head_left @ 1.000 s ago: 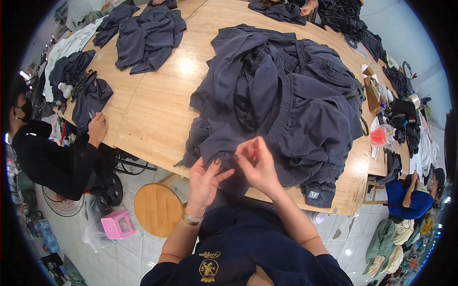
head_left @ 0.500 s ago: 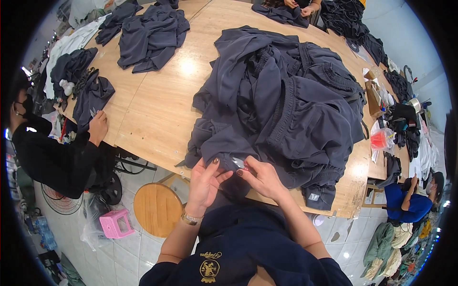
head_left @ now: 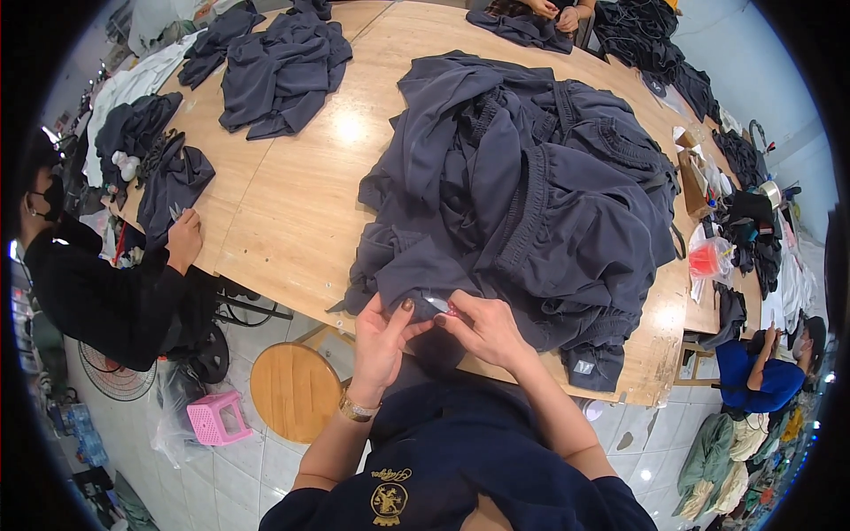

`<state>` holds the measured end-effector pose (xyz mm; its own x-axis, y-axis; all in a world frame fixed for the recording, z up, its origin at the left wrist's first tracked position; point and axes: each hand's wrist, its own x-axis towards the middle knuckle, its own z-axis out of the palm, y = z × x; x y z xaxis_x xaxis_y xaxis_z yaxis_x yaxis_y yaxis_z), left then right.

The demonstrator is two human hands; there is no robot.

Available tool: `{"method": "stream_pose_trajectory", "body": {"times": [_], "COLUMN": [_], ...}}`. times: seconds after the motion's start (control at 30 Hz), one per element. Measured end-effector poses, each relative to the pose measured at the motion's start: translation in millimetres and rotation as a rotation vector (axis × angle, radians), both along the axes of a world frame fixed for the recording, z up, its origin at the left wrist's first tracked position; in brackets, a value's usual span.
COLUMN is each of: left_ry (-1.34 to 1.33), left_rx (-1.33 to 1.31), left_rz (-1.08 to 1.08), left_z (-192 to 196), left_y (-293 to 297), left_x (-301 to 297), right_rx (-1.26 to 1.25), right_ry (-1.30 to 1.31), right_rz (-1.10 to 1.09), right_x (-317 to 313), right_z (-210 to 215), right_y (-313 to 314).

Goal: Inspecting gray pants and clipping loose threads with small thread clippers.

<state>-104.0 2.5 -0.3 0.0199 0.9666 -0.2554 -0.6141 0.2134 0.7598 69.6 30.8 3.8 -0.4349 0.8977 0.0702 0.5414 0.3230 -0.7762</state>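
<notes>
A large heap of dark grey garments (head_left: 567,212) with gathered elastic waistbands lies on the wooden table in front of me. At its near edge my left hand (head_left: 381,341) is closed on a fold of a dark grey garment (head_left: 412,270), thumb and fingers pinching the cloth. My right hand (head_left: 482,329) is closed round small thread snips (head_left: 438,304). Their silver blades point left, against the cloth beside my left fingertips. The handle of the snips is mostly hidden in my right fingers. A small pale label shows on a garment corner (head_left: 591,367) at the right.
More dark garments (head_left: 283,75) lie at the far left of the wooden table (head_left: 292,195). A co-worker's hand (head_left: 184,241) is at the left edge; another person sits across. A round stool (head_left: 295,391) and pink stool (head_left: 219,418) stand on the floor. A red drink bag (head_left: 706,258) lies right.
The cloth between my hands has shifted slightly, and my left thumb and fingers have closed in on it. My right hand with the snips stays nearly in place.
</notes>
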Motion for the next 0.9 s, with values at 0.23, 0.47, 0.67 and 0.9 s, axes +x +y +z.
{"method": "stream_pose_trajectory", "body": {"times": [0.23, 0.47, 0.67, 0.9], "left_ry": [-0.024, -0.013, 0.030, 0.075], "left_rx": [0.017, 0.024, 0.020, 0.039], "left_rz": [-0.003, 0.004, 0.023, 0.004], "left_z": [-4.6, -5.7, -1.8, -5.0], "left_y": [-0.2, -0.8, -1.1, -2.0], "left_x": [-3.1, -3.4, -1.2, -2.9], "right_rx": [-0.110, -0.142, -0.159, -0.080], "right_ry": [0.056, 0.015, 0.030, 0.002], "right_rz": [0.000, 0.058, 0.067, 0.078], "right_x": [5.5, 6.0, 4.3, 2.7], "right_z": [-0.6, -2.4, -2.3, 2.9], "right_y": [1.8, 4.0, 5.3, 6.2]}}
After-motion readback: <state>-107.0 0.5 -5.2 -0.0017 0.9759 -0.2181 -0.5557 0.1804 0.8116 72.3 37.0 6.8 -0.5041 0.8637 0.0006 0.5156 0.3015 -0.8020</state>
